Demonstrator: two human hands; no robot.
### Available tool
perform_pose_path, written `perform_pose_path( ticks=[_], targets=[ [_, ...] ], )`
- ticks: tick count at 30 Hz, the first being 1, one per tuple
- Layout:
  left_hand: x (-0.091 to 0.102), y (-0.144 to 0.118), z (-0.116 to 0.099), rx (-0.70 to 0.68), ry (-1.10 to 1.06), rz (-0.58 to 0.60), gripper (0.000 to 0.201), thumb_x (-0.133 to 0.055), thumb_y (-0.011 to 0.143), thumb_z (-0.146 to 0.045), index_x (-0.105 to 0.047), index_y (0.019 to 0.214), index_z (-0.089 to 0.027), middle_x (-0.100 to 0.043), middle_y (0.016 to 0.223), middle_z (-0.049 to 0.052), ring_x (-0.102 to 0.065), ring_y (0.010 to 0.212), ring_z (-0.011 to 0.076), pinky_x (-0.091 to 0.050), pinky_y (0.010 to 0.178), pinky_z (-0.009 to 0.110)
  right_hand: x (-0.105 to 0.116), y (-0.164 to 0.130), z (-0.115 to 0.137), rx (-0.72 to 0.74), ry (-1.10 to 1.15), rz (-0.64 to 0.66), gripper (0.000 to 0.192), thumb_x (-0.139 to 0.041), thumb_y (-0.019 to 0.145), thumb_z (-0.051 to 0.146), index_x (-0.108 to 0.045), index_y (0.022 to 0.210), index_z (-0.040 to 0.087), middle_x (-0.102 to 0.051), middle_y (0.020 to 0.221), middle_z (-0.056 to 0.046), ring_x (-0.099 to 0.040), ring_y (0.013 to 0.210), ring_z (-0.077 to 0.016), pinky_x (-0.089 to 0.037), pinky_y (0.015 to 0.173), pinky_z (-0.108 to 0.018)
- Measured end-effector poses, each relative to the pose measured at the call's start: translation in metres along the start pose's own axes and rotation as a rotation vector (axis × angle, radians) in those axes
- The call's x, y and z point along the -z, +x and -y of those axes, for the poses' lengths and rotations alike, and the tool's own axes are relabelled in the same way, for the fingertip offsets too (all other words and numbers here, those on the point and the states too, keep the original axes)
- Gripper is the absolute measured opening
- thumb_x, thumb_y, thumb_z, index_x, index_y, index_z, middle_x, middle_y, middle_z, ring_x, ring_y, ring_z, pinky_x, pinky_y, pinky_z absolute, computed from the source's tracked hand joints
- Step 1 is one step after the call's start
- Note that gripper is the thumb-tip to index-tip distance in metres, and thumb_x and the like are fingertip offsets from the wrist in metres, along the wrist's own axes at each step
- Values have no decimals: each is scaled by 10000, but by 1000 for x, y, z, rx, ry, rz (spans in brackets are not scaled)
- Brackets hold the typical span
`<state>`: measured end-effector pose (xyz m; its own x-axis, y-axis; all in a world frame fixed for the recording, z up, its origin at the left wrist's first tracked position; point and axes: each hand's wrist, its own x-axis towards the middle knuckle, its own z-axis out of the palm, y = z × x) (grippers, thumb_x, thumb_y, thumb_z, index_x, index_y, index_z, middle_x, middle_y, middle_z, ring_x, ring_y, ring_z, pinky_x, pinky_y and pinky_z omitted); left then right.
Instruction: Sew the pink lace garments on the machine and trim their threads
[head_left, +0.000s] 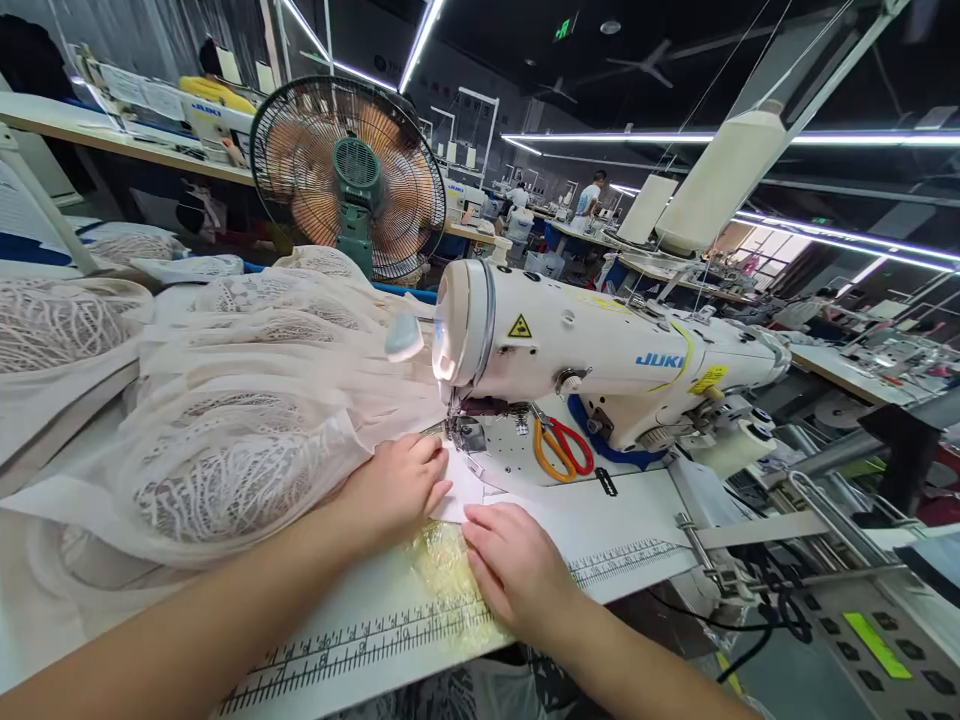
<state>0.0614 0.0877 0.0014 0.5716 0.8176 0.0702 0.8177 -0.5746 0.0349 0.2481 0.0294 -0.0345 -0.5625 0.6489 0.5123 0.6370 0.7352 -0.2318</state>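
Several pale lace pieces [225,490] heaped left of hands; fan [356,165] beyond. Left hand [401,485], right hand [517,560]: fingers close together on white cloth [459,488] between them, grip unclear. Ruled table [637,515] beneath; sewing machine [570,340] forward-right.

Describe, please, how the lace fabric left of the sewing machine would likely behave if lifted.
The lace fabric would probably droop, since it lies in soft folds; it looks light, with openwork patches; overlapping layers might drag together.

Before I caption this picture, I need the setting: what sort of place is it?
Probably a garment sewing workshop: a JUKI sewing machine in front, another JUKI machine behind at left, and piled lace-patterned fabric.
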Motion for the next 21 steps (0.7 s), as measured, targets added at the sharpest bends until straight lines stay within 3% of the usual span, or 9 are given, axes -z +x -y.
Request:
perform_pose_path(
  ticks=[10,21],
  targets=[
    [-1,10,10,-24,-16,-16,309,-380,899,-302,-575,1085,-151,-573,1103,123,-523,996,277,-434,816,415,1,4,1,25,45,21,239,-412,850,152,-600,997,132,-641,1062,-142,-579,979,-233,-518,837,-379],
    [-1,4,11,-51,-32,-4,308,-453,867,-265,-559,1125,-134,-583,1147,133,-518,1053,274,-433,852,397,1,4,2,34,73,12,225,-405,850,153,-588,979,167,-653,1062,-122,-594,1000,-218,-517,845,-370]
  ],
)
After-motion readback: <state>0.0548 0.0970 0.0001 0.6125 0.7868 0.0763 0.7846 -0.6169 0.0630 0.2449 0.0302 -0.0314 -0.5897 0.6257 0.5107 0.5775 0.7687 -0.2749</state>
